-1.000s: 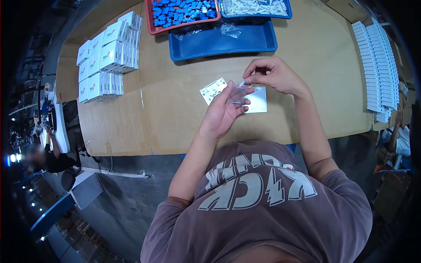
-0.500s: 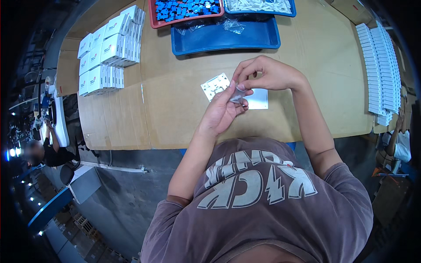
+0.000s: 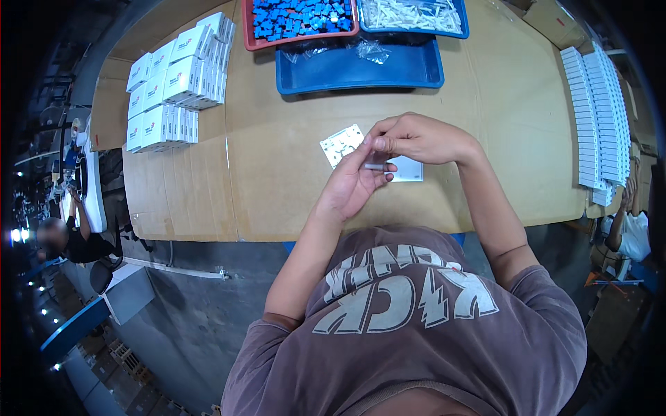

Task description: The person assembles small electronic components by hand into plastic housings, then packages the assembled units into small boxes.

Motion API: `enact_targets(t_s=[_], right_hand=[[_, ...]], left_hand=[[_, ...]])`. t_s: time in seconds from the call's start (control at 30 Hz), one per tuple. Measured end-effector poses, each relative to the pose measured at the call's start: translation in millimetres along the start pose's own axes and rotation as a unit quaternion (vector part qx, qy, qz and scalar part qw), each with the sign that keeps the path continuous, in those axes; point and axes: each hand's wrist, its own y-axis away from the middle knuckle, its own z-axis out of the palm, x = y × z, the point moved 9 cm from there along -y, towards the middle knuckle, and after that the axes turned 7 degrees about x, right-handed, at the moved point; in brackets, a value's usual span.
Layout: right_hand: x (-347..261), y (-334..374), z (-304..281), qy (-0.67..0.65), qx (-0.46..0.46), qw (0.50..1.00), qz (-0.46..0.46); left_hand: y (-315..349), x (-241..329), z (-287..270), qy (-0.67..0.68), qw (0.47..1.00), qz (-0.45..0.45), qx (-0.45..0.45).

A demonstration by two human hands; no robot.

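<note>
My left hand [image 3: 354, 182] and my right hand [image 3: 423, 140] meet over the near middle of the table, fingertips pinched close together. Between them is a small clear plastic bag [image 3: 376, 166], seen almost edge-on as a thin pale strip; its contents cannot be made out. The left palm faces up and its fingers curl round the bag. The right thumb and index finger press at its upper end, mostly hiding what they grip. Under the hands lie a white patterned card [image 3: 340, 143] at the left and a flat white box or panel [image 3: 411, 170] at the right, partly covered.
Stacked white boxes [image 3: 164, 87] stand at the left; tall rows of thin white boxes [image 3: 590, 125] line the right. At the back are a red tray [image 3: 305, 40] of blue parts, a blue tray [image 3: 464, 28] of white pieces, and another blue tray [image 3: 361, 78] with clear bags.
The bag has turned from showing its flat face to nearly edge-on. My right hand has tilted, its fingers closer to the left fingertips. The whole view has shifted slightly.
</note>
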Motion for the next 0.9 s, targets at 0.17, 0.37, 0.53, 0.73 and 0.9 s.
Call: enact_targets(t_s=[0.17,0.37,0.53,0.73,0.9], right_hand=[[-5.4,-7.9,-15.4,-0.065,0.022,0.998,-0.002],[13.2,-48.6,-166.0,0.143,0.380,0.911,-0.068],[22.8,-99.7,-254.2,0.284,0.466,0.836,-0.056],[33.0,-147.2,-284.9,0.409,0.409,0.808,0.109],[25.5,-158.1,-285.1,0.441,0.363,0.806,0.156]], left_hand=[[3.8,5.0,6.1,0.005,1.000,0.011,-0.006],[3.6,-0.4,0.6,0.023,1.000,-0.017,0.006],[13.9,-4.8,2.0,0.022,1.000,-0.015,0.004],[21.8,-5.3,-12.0,0.010,1.000,-0.006,0.019],[23.1,-1.9,-21.5,0.030,0.999,-0.005,0.024]])
